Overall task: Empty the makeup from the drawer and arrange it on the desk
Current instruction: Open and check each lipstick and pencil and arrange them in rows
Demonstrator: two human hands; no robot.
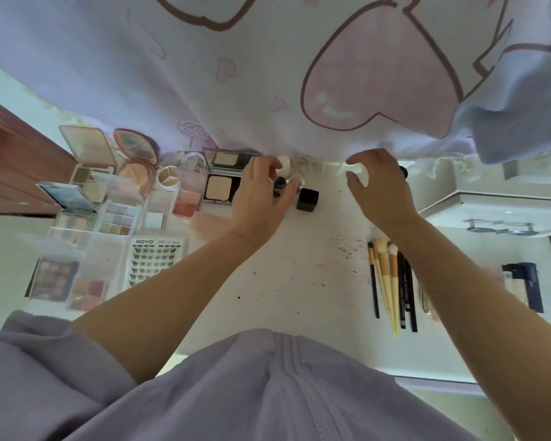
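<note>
— White desk [287,281], speckled with dark crumbs, and a pale curtain [268,74] with pink heart prints hanging along its far edge. What sits at the left?

— Open palettes in a cluster: a mirrored compact [89,151] at the far left, a pastel eyeshadow palette [118,219] nearer, and a lash card [155,262] printed XOYO nearest. Just right of them, a round pot [169,179] and a black-framed powder compact [221,187].

— And the left hand [261,198]?

— It reaches to the far edge, fingers curled around a small dark-capped bottle [280,186], holding it upright. A black cube-shaped cap [307,199] stands just beside it on the right, apart from the fingers.

— The right hand [379,189]?

— Also at the far edge, fingers bent and pinching something small and white [358,169]; what it is, I cannot tell.

— Farther right?

— Brushes [390,281] and dark pencils lie side by side, near the right forearm. Beyond them, a white open drawer [490,202], and a dark blue box [528,284] at the right.
</note>
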